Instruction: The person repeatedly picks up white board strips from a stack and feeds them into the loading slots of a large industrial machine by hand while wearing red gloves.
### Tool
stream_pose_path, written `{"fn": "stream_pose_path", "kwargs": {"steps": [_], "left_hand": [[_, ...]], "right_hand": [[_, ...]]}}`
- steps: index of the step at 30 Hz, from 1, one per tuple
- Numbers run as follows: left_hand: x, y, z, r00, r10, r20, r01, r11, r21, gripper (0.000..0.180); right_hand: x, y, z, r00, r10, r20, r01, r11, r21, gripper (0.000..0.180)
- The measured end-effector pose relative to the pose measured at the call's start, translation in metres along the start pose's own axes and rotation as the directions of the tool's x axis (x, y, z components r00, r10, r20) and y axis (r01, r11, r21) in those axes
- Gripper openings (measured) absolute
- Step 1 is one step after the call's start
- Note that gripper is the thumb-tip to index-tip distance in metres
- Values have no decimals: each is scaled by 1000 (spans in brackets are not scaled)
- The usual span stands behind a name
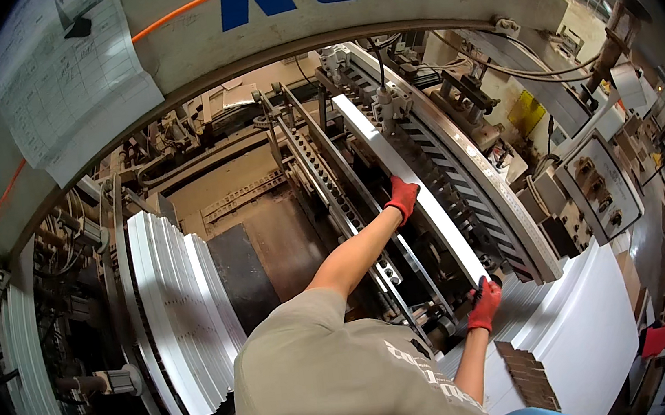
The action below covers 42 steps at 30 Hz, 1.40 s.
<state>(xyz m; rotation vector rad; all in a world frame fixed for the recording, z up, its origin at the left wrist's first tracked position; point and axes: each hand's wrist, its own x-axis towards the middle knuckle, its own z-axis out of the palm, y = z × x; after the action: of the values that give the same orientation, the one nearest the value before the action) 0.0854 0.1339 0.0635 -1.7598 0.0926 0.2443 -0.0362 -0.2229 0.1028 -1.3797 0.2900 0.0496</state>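
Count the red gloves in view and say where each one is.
2 worn: the left hand's red knit glove presses on the long white strip in the machine; the right hand's red knit glove grips that strip's near end. A red thing at lower right may be a third.

I saw a sheet stack (176, 307) standing left of the feeder rails (340, 198). A long strip (412, 182) lay on the rails, with another stack (583, 318) at right.

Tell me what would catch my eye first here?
Two hands in red gloves, the left hand and the right hand, grip a long white strip lying slantwise on the machine's rails at centre. A fanned white stack stands at left, and more white sheets lie at lower right.
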Motion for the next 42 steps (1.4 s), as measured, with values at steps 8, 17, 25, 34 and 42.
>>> {"fn": "stream_pose_path", "kwargs": {"steps": [8, 17, 25, 34, 42], "left_hand": [[-4, -17, -21, 817, -336, 469, 113, -704, -701, 78], [-15, -38, -36, 723, -201, 661, 103, -915, -391, 84], [-1, -62, -17, 660, -160, 734, 199, -905, -376, 79], [23, -7, -45, 556, -11, 831, -182, -977, 109, 59], [44, 57, -60, 930, 311, 196, -53, -413, 909, 63]], "right_hand": [[29, 4, 39, 948, -272, -164, 211, 926, -313, 22], [22, 9, 45, 861, -469, -196, 257, 734, -629, 33], [34, 2, 63, 894, -439, -85, 295, 722, -626, 24], [37, 5, 53, 907, -421, 21, 388, 814, -433, 11], [-9, -1, 38, 799, -549, 247, 585, 612, -532, 47]]}}
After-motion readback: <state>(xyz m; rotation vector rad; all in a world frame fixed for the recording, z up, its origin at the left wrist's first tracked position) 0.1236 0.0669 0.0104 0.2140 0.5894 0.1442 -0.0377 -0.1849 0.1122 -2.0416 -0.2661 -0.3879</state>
